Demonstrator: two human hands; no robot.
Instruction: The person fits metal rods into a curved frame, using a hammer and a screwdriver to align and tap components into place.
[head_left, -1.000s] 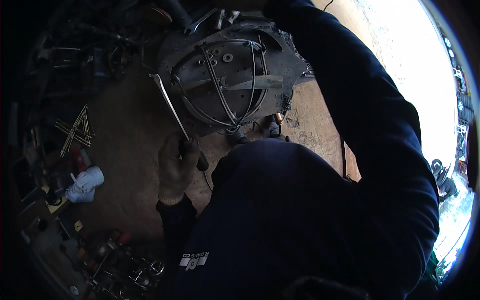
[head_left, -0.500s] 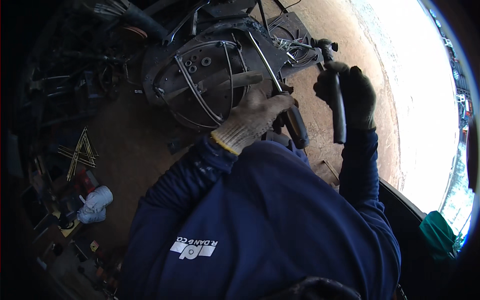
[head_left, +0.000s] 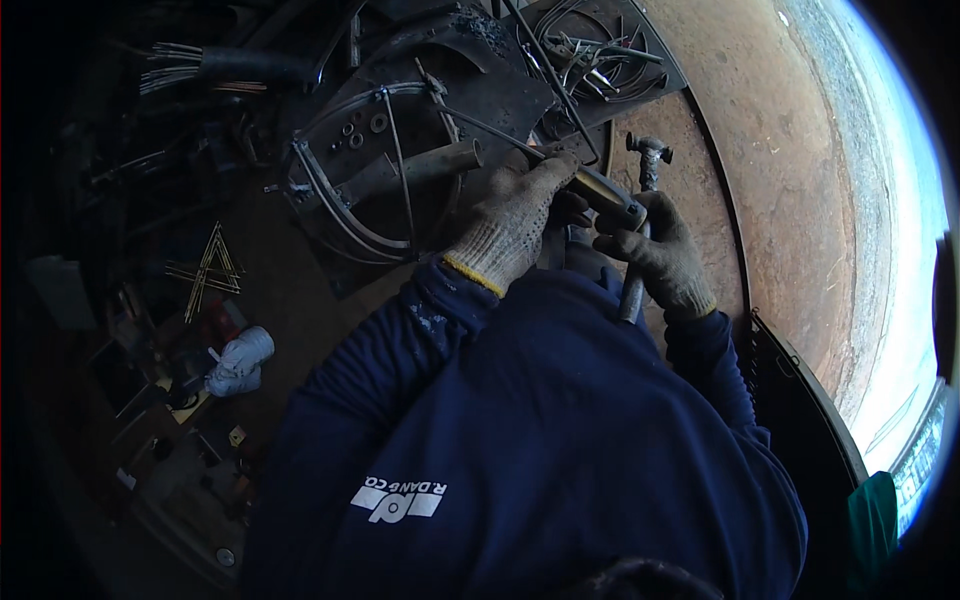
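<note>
My left hand, in a pale knitted glove with a yellow cuff edge, grips a large screwdriver. Its long metal shaft points up and left toward a rounded frame of bent metal rods. A short grey pipe lies across that frame. My right hand, also gloved, is closed around a hammer, head up and handle end down. The fingers of my right hand are close to the screwdriver's handle end; whether they touch it I cannot tell.
Several ring-shaped washers lie on the dark metal work surface. Coiled wire and thin rods cover a plate at the far right. On the floor at left are yellowish rods and a white bundle. A dark panel stands at right.
My right hand with the hammer has come down and left, close to the screwdriver's handle. The screwdriver has swung to a flatter angle. The whole view has shifted.
</note>
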